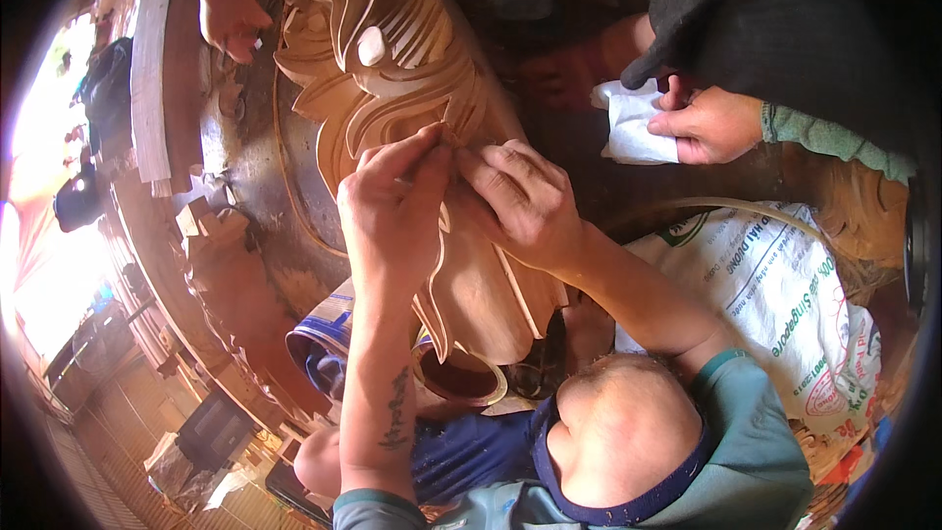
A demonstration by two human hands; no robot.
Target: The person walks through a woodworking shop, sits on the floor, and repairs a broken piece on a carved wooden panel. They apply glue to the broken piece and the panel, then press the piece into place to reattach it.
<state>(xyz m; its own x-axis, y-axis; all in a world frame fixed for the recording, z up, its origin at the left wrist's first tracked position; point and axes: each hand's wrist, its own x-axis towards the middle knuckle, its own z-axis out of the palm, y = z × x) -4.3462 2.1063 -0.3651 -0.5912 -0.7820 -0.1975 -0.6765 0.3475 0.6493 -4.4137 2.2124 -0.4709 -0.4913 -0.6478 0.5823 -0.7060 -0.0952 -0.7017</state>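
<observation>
A carved wooden piece (pixel 481 285) with curling, leaf-like relief stretches from the top of the picture down toward me. Over its middle my left hand (pixel 392 201) is closed, thumb and fingertips pinched together at the carved surface. Right beside it my right hand (pixel 525 201) is closed as well, its fingertips almost meeting those of the left. Whatever lies between the fingertips is too small and too covered to name. Farther up the carving sits a small white rounded piece (pixel 371 46).
A co-worker's hand (pixel 231 20) hangs at the upper left. On the right another person's hand (pixel 702 126) holds white paper or cloth (pixel 636 123). A printed white sack (pixel 775 285) lies at right; a blue can (pixel 324 339) and a round container (pixel 491 388) stand below the carving.
</observation>
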